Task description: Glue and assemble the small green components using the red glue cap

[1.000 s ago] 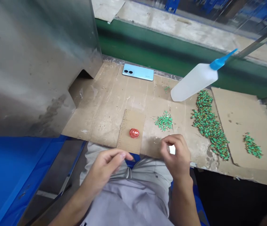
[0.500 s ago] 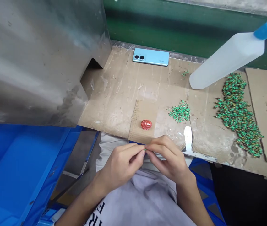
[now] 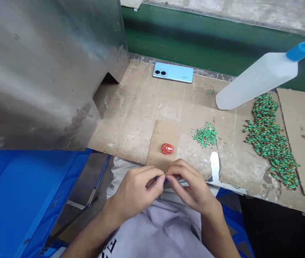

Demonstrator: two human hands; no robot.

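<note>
My left hand (image 3: 136,190) and my right hand (image 3: 192,188) meet fingertip to fingertip over my lap, just below the front edge of the cardboard-covered bench (image 3: 141,107). Both pinch one tiny green part (image 3: 165,174) between them; little of it shows. A small red cap (image 3: 167,148) lies on the cardboard right above my fingers. A small heap of green parts (image 3: 205,134) sits to the right of the cap. A long, larger heap of green parts (image 3: 269,138) lies further right.
A white squeeze bottle with a blue nozzle (image 3: 257,77) lies tilted at the back right. A light blue phone (image 3: 173,72) lies face down at the back. A big metal housing (image 3: 42,68) fills the left, a blue crate (image 3: 15,200) sits below it.
One second ago my hands were apart, the right one at the bench edge. They have come together and now pinch a small green part. The view has shifted slightly.
</note>
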